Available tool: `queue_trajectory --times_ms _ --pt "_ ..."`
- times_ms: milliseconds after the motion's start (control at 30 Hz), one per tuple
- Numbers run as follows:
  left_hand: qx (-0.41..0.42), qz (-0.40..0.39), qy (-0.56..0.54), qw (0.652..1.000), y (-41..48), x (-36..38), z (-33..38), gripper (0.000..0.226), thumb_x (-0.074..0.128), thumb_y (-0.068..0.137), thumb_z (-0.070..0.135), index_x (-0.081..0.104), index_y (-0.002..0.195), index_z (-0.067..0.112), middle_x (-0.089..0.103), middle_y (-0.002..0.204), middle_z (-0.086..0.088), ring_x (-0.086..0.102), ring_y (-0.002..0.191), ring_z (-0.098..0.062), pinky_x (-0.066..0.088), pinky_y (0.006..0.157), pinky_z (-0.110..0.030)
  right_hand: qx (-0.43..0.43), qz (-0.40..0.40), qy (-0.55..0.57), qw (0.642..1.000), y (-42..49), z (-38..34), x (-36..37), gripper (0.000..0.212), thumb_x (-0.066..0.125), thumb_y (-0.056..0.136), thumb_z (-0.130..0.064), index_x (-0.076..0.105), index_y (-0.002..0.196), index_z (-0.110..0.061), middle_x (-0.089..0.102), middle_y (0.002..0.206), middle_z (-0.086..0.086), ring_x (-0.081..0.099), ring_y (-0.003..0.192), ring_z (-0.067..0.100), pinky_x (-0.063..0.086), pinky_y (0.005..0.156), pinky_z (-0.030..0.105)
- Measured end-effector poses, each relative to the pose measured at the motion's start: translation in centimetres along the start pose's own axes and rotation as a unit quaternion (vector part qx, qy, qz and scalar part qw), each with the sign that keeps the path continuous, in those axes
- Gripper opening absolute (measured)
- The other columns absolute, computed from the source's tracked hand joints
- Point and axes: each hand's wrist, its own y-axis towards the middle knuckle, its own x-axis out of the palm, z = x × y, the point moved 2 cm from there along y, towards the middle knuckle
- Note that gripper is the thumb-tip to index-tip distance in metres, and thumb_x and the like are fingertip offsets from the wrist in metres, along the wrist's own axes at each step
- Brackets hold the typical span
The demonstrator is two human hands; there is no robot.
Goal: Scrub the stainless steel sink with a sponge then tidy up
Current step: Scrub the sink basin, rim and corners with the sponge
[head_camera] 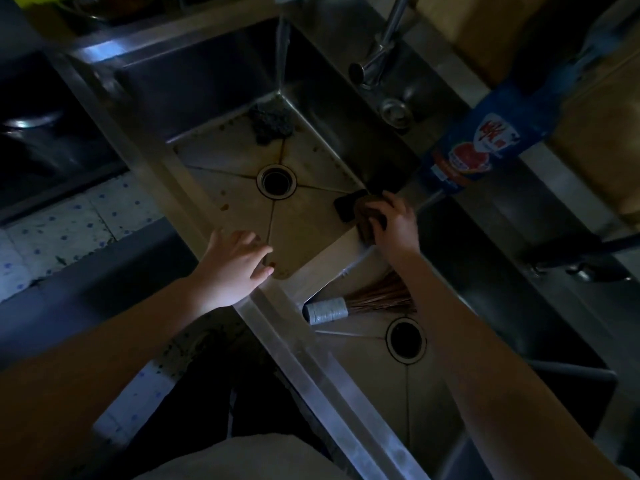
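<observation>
The right hand [394,225] grips the sponge [365,208] with curled fingers at the right end of the stainless steel sink [138,133] basin, while the left hand [235,268], fingers extended and holding nothing, is at the near rim.

We're seeing sink floor [225,202] lying open around the drain [276,181]; scouring wad [272,121] is sitting in far corner, faucet [381,46] and blue bottle [485,147] are crowding back rim.
</observation>
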Motion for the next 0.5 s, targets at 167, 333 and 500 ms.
queue_trajectory --times_ms 167,333,500 --pt "-0.009 0.002 -0.002 1.000 -0.1 -0.4 -0.1 0.043 0.046 0.091 0.046 0.054 0.124 0.020 0.051 0.126 -0.008 0.047 0.117 -0.028 0.030 0.097 -0.050 0.086 -0.012 -0.036 0.996 3.3 2.5 -1.1 0.034 0.051 0.094 -0.019 0.052 0.126 -0.031 0.022 0.153 0.009 0.015 0.144 0.033 0.012 0.115 0.059" --pt "-0.016 0.004 0.002 1.000 0.0 -0.9 -0.5 0.043 0.044 0.092 0.046 0.053 0.125 0.021 0.050 0.127 -0.006 0.046 0.117 -0.027 0.030 0.098 -0.049 0.115 -0.064 0.049 0.990 5.2 3.2 -1.5 0.037 0.048 0.096 -0.015 0.047 0.129 -0.031 0.028 0.146 0.011 0.036 0.132 0.036 0.037 0.109 0.048" --pt "-0.014 0.011 0.000 1.000 0.2 -1.0 -0.6 0.040 0.047 0.091 0.044 0.056 0.120 0.019 0.053 0.120 -0.006 0.050 0.112 -0.027 0.032 0.095 -0.050 0.054 -0.045 0.072 0.995 1.9 0.5 -0.3 0.037 0.056 0.090 -0.015 0.053 0.123 -0.031 0.039 0.139 0.006 0.046 0.124 0.026 0.042 0.105 0.039"
